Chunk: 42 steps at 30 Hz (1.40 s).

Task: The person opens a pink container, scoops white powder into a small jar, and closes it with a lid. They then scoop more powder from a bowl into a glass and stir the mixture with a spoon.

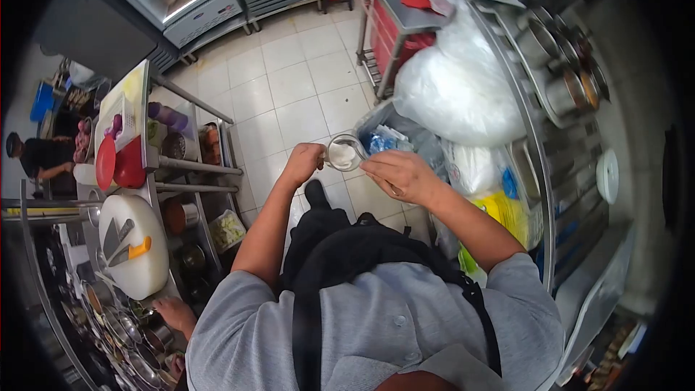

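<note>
A small round cup (355, 145) with a see-through or shiny wall is held out in front of my body, above the tiled floor. White stuff (341, 155), powder or cream, lies inside it. At the cup's left side, my left hand (305, 163) is closed with its fingers curled at the edge, as if round a handle. My right hand (400, 177) grips the opposite side, its thumb and fingers pressed on the rim.
On the right stands a rack with a big clear plastic bag (463, 90) and a yellow bag (510, 217). The left counter bears a white round board (134, 275) with knives. Another person's hand (176, 315) is at lower left; a person (47, 159) stands farther off.
</note>
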Available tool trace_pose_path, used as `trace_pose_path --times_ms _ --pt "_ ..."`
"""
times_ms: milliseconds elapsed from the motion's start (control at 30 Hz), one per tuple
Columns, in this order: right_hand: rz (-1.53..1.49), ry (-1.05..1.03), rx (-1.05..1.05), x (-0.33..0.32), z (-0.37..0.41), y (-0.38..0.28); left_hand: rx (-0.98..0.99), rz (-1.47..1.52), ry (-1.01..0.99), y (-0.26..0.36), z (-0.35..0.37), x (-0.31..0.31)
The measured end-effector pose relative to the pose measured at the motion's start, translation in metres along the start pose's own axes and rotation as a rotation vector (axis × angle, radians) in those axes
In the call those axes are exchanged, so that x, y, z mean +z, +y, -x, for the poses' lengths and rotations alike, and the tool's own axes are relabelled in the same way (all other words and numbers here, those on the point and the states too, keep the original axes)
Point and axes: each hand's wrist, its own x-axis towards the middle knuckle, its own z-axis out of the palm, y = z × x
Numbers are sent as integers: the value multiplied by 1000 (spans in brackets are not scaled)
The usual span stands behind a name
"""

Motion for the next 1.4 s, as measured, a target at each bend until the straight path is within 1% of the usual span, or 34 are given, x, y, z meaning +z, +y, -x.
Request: trace_pose_path --times_ms 33,100,133,167,267,333,400,433,467,500,533,600,667,733,800,833,900,933,1000,1067,1133,1167,1200,1267,1300,1367,1400 --pt "7 -50 3 9 -15 14 25 14 -16 0 -8 -12" --pt "4 -113 -3 30 -47 38 -4 44 14 -2 -27 -37" --pt "0 -187 20 40 -65 48 -28 65 27 -4 -39 -54" --pt "-4 -260 45 52 -85 58 -2 101 40 -7 -49 -72" --pt "-36 -319 38 84 -151 86 -15 111 46 -4 -79 -125" --pt "-50 -351 20 98 -196 100 -55 185 47 2 -96 -158" --pt "-59 -362 -2 111 -243 112 -94 264 144 17 -116 -196" --pt "-43 -320 -22 113 -265 117 -85 267 156 21 -129 -212" --pt "-31 -279 -38 116 -285 121 -41 259 176 24 -140 -225" --pt "-37 -283 -49 118 -302 122 0 251 195 26 -149 -238" --pt "-65 -250 -26 120 -319 124 1 250 205 31 -157 -250" --pt "-91 -206 8 131 -343 140 72 287 239 42 -178 -271" --pt "-196 -200 170 151 -360 166 62 273 237 51 -201 -290" --pt "-217 -180 147 160 -385 192 62 263 254 54 -230 -308" --pt "-253 -160 119 164 -416 218 68 330 234 45 -260 -329" --pt "-238 -199 118 156 -437 226 58 328 246 54 -272 -337" --pt "-256 -291 127 137 -476 242 94 193 296 83 -293 -354" --pt "-271 -297 110 138 -491 256 92 189 318 85 -306 -364" --pt "-311 -377 46 139 -521 284 84 105 381 90 -337 -384" --pt "-305 -395 49 152 -552 312 65 125 402 104 -361 -397" --pt "-412 -549 305 164 -589 340 48 163 439 117 -385 -412" --pt "-635 -515 497 180 -602 354 25 219 503 124 -392 -420" --pt "-637 -549 483 189 -609 365 -5 282 566 128 -396 -425" --pt "-792 -506 720 198 -641 368 -38 323 634 130 -404 -442" --pt "-790 -545 705 198 -658 371 -35 315 642 129 -410 -453" --pt "-422 -537 -113 193 -696 376 -18 349 653 122 -420 -480" --pt "-431 -560 -125 192 -716 375 -25 365 675 116 -425 -493"
